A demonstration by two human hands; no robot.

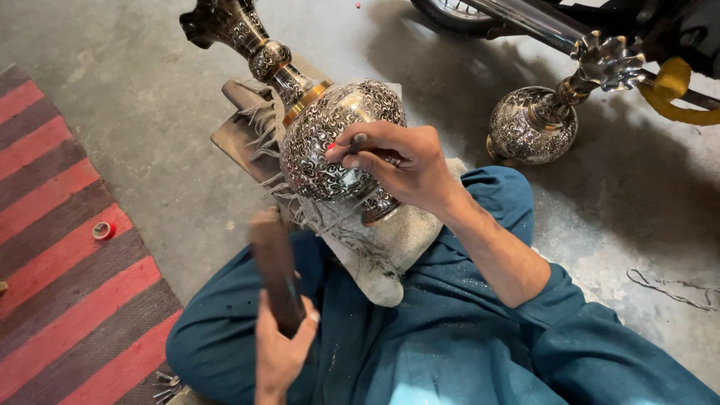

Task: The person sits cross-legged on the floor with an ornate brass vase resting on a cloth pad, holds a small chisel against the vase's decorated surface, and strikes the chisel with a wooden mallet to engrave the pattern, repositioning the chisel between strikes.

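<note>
From the head view, a large engraved metal vase [341, 139] — silver-and-black scrollwork over a round belly, with a brass band at the base of its long neck — lies tilted on its side across the person's lap. Its flared mouth points up and away from the person, and its foot sits toward the knees. Under the vase lies a frayed, pale grey cloth pad [382, 244], and beyond that a flat brown board [232, 139] rests on the concrete floor.

The right hand [405, 165] lies on the belly of the vase, fingers closed around a thin metal chisel [358, 139] whose tip meets the engraved surface. The left hand [279, 345] is below and left of the vase, well apart from it, with fingers wrapped around the lower end of a dark wooden mallet stick [274, 270] that stands nearly upright and looks blurred.

To the right of the vase, a second, smaller engraved vase [536, 124] of the same silver-and-black pattern stands tilted on the floor, its scalloped mouth near a dark motorcycle frame [600, 22]. To the left of the vase lies a red-and-brown striped rug [52, 247] — a small red roll of tape [103, 230] sits on it.
</note>
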